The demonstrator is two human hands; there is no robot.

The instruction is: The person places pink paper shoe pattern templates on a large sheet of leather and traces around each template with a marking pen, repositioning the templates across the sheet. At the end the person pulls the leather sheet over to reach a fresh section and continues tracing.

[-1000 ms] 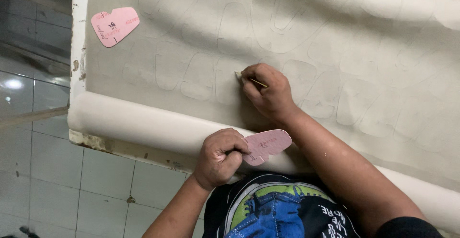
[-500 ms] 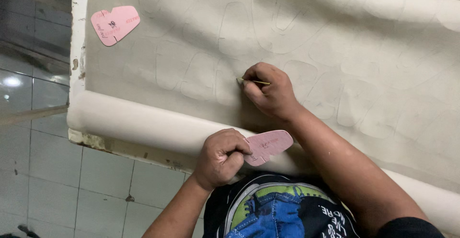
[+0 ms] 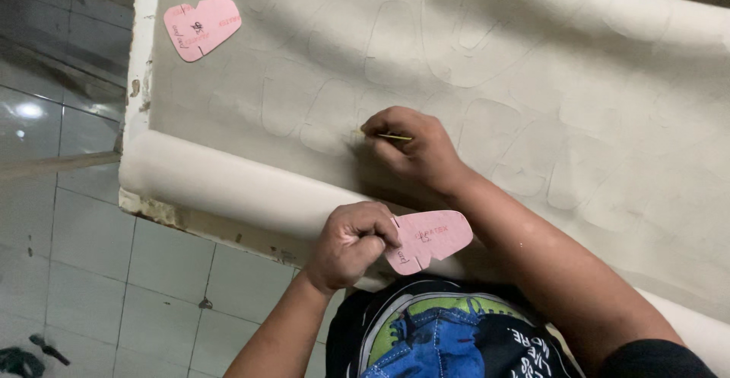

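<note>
A: What was held in each hand at that moment?

B: A thin yellow pencil was pinched in the right hand, its tip set against the pale sheet that was spread over the table. The left hand was curled closed on a pink template, gripped by one end near the rolled edge of the sheet, close to the body.

A: How would such marking be done well, judging from what was seen?

B: It was judged that the pencil ought to be kept at a low, steady angle and pressed lightly, so that the soft surface was not dragged or wrinkled. The new line would best be kept close to the outlines already drawn, without being crossed over them, so that little material was wasted.

A: And the materials?

B: The sheet was seen to be matt, off-white and slightly rippled, and it was covered with faint traced shapes with rounded corners. The template was seen to be flat, stiff card, rounded at one end and notched at the other. A second pink template of a like shape was left lying at the far corner of the sheet. Grey glossy floor tiles were visible below the chipped table edge.
</note>
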